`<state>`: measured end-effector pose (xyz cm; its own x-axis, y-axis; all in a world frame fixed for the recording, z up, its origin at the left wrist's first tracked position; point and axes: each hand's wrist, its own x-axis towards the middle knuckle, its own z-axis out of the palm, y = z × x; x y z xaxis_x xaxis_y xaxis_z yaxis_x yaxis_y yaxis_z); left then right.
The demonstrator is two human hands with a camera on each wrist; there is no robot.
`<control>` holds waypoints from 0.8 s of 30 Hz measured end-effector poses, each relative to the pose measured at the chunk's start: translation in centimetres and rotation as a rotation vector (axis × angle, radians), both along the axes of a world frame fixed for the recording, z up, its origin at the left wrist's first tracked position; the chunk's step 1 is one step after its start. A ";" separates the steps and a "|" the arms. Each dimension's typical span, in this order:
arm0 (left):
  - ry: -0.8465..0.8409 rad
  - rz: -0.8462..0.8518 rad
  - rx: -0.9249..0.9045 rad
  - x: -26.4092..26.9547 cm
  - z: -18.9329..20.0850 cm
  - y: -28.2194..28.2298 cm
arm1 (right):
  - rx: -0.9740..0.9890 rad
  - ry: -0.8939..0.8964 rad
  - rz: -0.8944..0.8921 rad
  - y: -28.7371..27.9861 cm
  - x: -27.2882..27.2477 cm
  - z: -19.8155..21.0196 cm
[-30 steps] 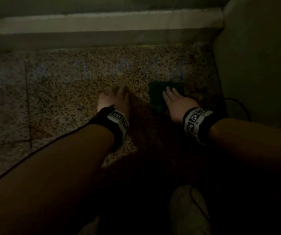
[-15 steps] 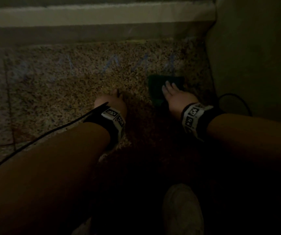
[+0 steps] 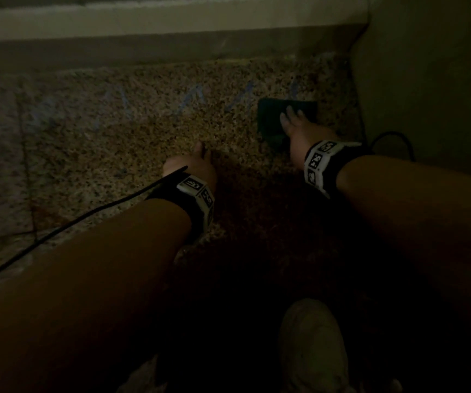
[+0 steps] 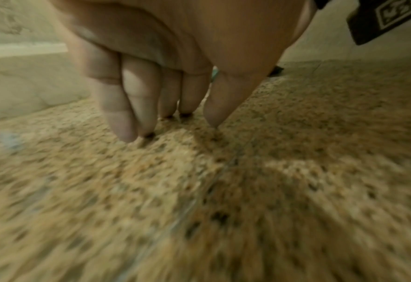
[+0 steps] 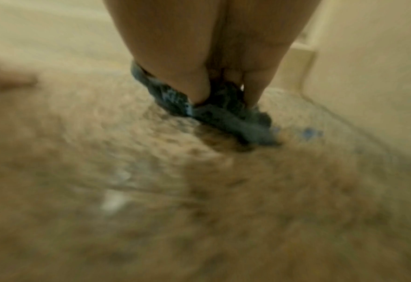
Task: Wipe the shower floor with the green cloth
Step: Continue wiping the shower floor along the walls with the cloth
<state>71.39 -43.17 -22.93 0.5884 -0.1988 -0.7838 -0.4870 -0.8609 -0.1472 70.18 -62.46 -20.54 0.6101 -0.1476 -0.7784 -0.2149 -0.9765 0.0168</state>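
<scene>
The green cloth (image 3: 271,120) lies flat on the speckled shower floor (image 3: 143,123), near the right wall. My right hand (image 3: 294,120) rests on top of it with straight, spread fingers and presses it down. In the right wrist view the cloth (image 5: 233,118) is bunched under the right hand (image 5: 223,80). My left hand (image 3: 200,154) holds nothing and is set on the bare floor to the left of the cloth. In the left wrist view the left hand (image 4: 165,118) touches the stone with its fingertips (image 4: 124,131).
A pale raised curb (image 3: 172,18) runs along the far edge and a wall (image 3: 427,80) closes the right side. Faint blue streaks (image 3: 189,100) mark the floor. A black cable (image 3: 393,140) loops by the wall. My shoe (image 3: 311,344) is at the bottom.
My right hand has pushed the cloth a little farther away, toward the curb. The left hand has drawn back slightly, and its fingers show less from above.
</scene>
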 end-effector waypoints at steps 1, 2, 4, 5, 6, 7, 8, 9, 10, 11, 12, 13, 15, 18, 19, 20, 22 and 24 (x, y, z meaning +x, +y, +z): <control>-0.014 -0.009 -0.013 0.0 0.0 0.2 | -0.011 -0.002 -0.007 0.1 0.1 -0.1; -0.030 -0.038 -0.025 -0.2 0.0 0.5 | -0.018 -0.017 0.003 0.1 -0.3 -0.2; -0.044 -0.104 -0.019 -0.4 0.4 0.9 | -0.045 -0.047 0.064 -0.5 -1.7 -0.5; -0.046 -0.124 -0.011 -0.5 0.8 1.0 | -0.063 -0.044 0.093 -1.1 -2.8 -0.6; -0.048 -0.133 -0.004 -0.6 0.8 1.1 | -0.078 -0.026 0.106 -1.6 -3.8 -0.6; -0.053 -0.129 0.001 -0.5 0.9 1.1 | -0.087 0.006 0.105 -2.1 -4.7 -0.5; -0.057 -0.119 0.005 -0.5 0.8 1.1 | -0.090 0.036 0.098 -2.5 -5.3 -0.4; -0.058 -0.110 0.005 -0.5 0.6 1.1 | -0.090 0.055 0.091 -2.7 -5.7 -0.4; -0.056 -0.099 0.001 -0.6 0.3 1.0 | -0.085 0.069 0.089 -2.6 -5.9 -0.4; -0.053 -0.088 0.003 -0.7 0.1 1.0 | -0.081 0.074 0.083 -2.4 -5.8 -0.4; -0.050 -0.077 0.010 -0.8 -0.1 1.0 | -0.084 0.068 0.071 -2.0 -5.7 -0.4; -0.049 -0.063 0.018 -0.9 -0.1 0.9 | -0.094 0.056 0.054 -1.6 -5.6 -0.4; -0.050 -0.044 0.025 -0.9 -0.1 0.7 | -0.104 0.044 0.009 -1.0 -5.4 -0.5; -0.046 -0.062 0.038 -0.8 -0.2 0.6 | -0.068 -0.003 -0.116 -1.4 -3.8 -1.1; -0.044 -0.066 0.042 -0.8 -0.1 0.5 | -0.072 -0.012 -0.144 -1.5 -2.8 -1.1; -0.041 -0.071 0.048 -0.8 0.0 0.5 | -0.090 -0.026 -0.164 -1.3 -1.9 -0.9; -0.032 -0.074 0.056 -0.8 0.0 0.5 | -0.096 -0.053 -0.318 -1.3 -0.2 -0.5; -0.022 -0.075 0.068 -0.8 0.2 0.6 | -0.089 -0.031 -0.344 -1.3 0.6 0.0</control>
<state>70.64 -42.53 -22.77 0.5910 -0.1900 -0.7840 -0.5456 -0.8100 -0.2150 70.80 -63.78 -20.55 0.5364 -0.4152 -0.7348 -0.5324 -0.8420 0.0871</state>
